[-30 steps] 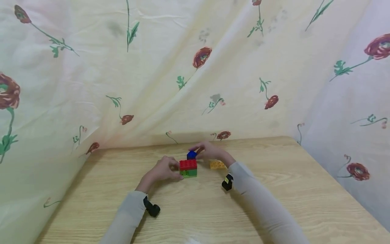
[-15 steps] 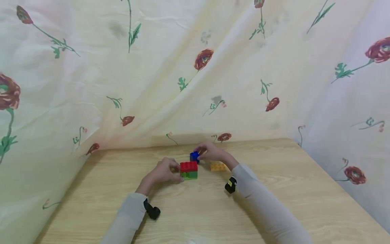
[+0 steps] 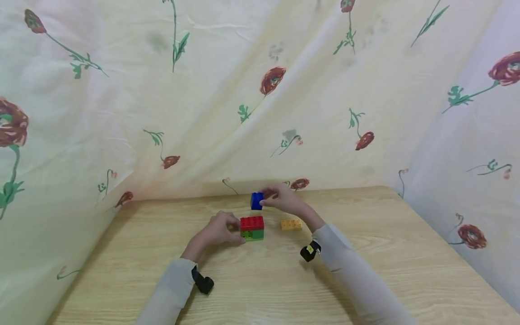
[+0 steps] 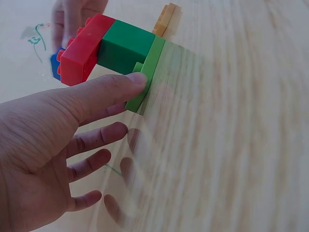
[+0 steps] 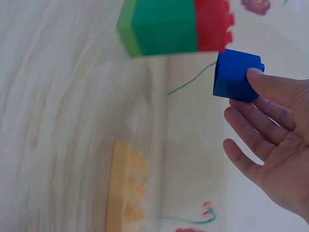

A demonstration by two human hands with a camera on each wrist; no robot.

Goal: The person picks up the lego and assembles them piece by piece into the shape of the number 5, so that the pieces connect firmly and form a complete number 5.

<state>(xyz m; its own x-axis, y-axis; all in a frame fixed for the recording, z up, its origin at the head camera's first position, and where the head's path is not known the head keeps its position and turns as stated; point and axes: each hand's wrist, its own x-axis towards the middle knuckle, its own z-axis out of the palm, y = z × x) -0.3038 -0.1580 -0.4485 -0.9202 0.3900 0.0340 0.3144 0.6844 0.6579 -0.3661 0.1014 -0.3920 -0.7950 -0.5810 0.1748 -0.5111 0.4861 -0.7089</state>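
A small stack of toy building bricks stands on the table: a red brick (image 3: 252, 223) on top, a dark green brick (image 4: 129, 46) under it and a flat light green brick (image 4: 150, 72) at the bottom. My left hand (image 3: 219, 229) steadies the stack from the left, thumb and index finger at the light green brick's end, the other fingers spread. My right hand (image 3: 284, 200) pinches a blue brick (image 5: 236, 75) between thumb and fingers. The blue brick is held up behind the stack, above the red brick in the head view.
A flat yellow-orange brick (image 3: 291, 225) lies studs up on the wooden table (image 3: 260, 280), right of the stack. Behind the table hangs a flowered cloth (image 3: 211, 113). Both wrists wear small black cameras, the left camera (image 3: 204, 283) close to the tabletop.
The blue brick, first dipped and shifted slightly right behind the stack, has risen and turned more upright in my right hand. My left hand and the stack stay in place.
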